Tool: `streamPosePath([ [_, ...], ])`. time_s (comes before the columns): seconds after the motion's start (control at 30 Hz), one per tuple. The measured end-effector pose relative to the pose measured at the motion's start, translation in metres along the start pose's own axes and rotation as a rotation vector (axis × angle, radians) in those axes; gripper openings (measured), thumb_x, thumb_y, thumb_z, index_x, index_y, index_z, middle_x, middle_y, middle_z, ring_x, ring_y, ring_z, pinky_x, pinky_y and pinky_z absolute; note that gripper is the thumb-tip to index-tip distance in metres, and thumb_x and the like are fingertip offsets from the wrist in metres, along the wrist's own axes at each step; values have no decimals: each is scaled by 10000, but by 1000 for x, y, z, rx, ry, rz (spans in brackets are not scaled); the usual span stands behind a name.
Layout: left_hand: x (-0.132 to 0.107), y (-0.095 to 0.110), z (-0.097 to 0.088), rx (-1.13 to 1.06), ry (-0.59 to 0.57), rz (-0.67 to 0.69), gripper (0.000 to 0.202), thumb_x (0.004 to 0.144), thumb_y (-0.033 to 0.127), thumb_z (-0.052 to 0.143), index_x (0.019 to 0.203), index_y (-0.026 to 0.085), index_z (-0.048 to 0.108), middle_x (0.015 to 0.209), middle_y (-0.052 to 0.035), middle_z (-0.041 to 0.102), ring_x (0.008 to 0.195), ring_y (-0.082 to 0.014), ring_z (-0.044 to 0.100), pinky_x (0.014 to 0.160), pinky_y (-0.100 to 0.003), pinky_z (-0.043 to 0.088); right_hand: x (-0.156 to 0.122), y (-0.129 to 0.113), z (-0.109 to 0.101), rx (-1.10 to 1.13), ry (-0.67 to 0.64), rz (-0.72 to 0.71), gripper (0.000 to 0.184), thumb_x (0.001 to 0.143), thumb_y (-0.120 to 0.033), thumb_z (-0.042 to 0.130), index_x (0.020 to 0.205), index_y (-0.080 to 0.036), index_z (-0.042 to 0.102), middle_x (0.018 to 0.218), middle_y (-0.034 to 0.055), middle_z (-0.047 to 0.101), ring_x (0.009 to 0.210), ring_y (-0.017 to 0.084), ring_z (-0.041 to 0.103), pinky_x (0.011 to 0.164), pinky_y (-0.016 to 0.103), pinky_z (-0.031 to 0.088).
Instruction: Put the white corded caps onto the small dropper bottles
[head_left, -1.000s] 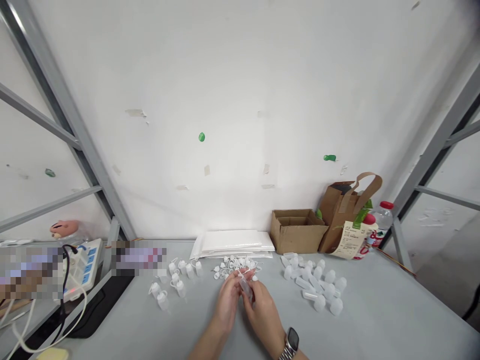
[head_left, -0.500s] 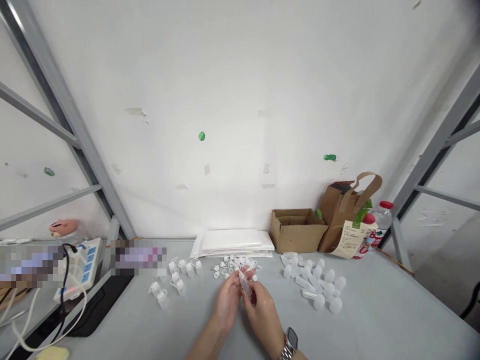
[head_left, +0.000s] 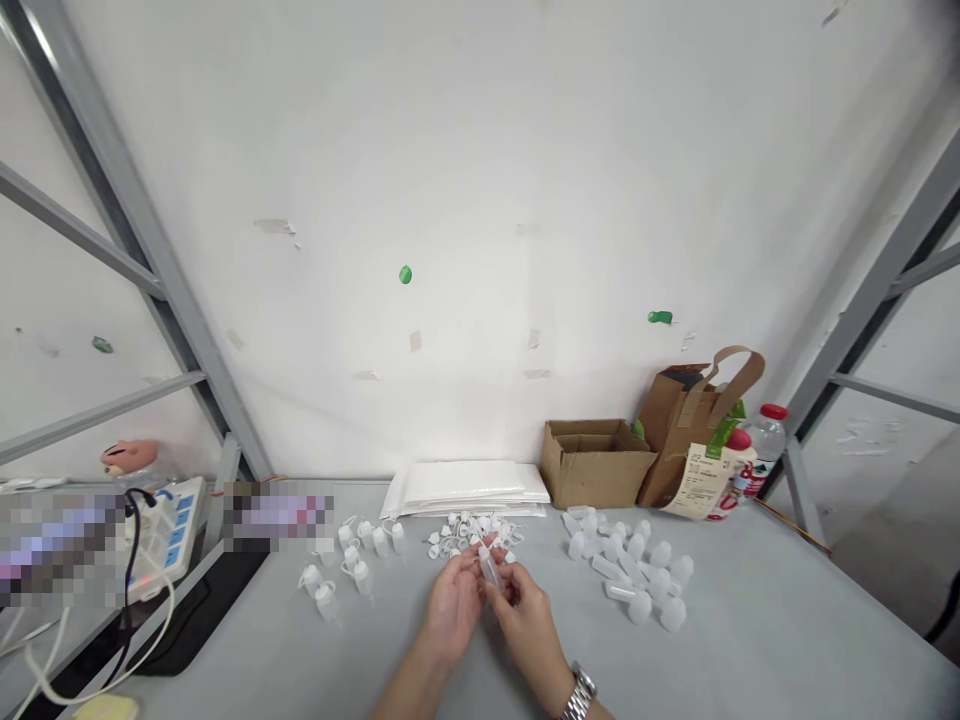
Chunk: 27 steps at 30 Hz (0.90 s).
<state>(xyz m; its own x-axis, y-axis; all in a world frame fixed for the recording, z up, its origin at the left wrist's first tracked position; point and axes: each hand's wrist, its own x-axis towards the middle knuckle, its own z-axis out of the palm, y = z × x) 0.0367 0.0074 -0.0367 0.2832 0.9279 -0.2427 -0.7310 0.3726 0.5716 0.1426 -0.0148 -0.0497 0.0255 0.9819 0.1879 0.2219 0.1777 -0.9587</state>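
- My left hand (head_left: 453, 604) is curled nearly shut, its fingers against the lower side of a translucent plastic dropper bottle (head_left: 491, 569).
- My right hand (head_left: 528, 628) is also mostly closed, pinching the same bottle from the other side. (My fingers hide its lower end, so I can't tell exactly how each fingertip sits.)
- The bottle stands slightly tilted between my hands, just above the grey work table (head_left: 780, 620), near a heap of white tethered caps (head_left: 466, 536).
- It should feel very light, with a thin, slightly soft wall and a slick surface, so a gentle grip around the body seems safest; squeezing hard could dent it.
- The narrow tip looks like the fragile part, so I'd hold below it, not by it.
- To my left stand small capped bottles (head_left: 352, 565); to my right lies a loose group of translucent bottle bodies (head_left: 634, 572).
- Farther back are a stack of white mailers (head_left: 465, 482), an open cardboard box (head_left: 592, 465), and a kraft paper bag (head_left: 671, 438).
- A metal watch (head_left: 580, 692) sits on my right wrist.
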Motion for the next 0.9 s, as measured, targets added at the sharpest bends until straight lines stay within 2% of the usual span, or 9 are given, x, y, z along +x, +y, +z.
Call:
streamPosePath([
  [0.13,2,0,-1,-22,-27,-10,419,709,209,485,1105,111,581,918,-97,685,960,-244,606,916,-371,390,2,0,1,88,-28,59,259,764,-431,570,736,-174,594,592,-10,605,519,144,510,513,235,402],
  [0.4,0,0,4,-43,61,-33,467,747,186,419,1195,82,502,888,-99,671,883,-227,621,869,-358,413,3,-1,3,152,-33,135,320,707,-480,617,709,-161,595,527,-34,544,486,130,477,494,237,381],
  [0.63,-1,1,3,-65,54,-45,470,749,159,415,1207,84,485,839,-84,655,810,-214,619,805,-341,431,4,-1,4,222,-42,160,377,665,-526,651,697,-155,592,510,-42,523,466,114,456,475,236,357],
  [0.8,1,0,0,-48,50,-43,445,750,154,440,1185,93,509,754,-57,631,758,-201,616,767,-324,437,9,1,3,394,-117,227,438,575,-565,710,640,-159,560,434,-70,475,381,80,401,407,216,310],
  [0.9,2,1,1,-30,56,-44,409,775,174,442,1168,100,527,711,-46,618,731,-196,616,736,-313,446,11,0,2,507,-191,252,427,558,-537,738,615,-158,550,430,-57,510,355,74,411,392,210,307],
])
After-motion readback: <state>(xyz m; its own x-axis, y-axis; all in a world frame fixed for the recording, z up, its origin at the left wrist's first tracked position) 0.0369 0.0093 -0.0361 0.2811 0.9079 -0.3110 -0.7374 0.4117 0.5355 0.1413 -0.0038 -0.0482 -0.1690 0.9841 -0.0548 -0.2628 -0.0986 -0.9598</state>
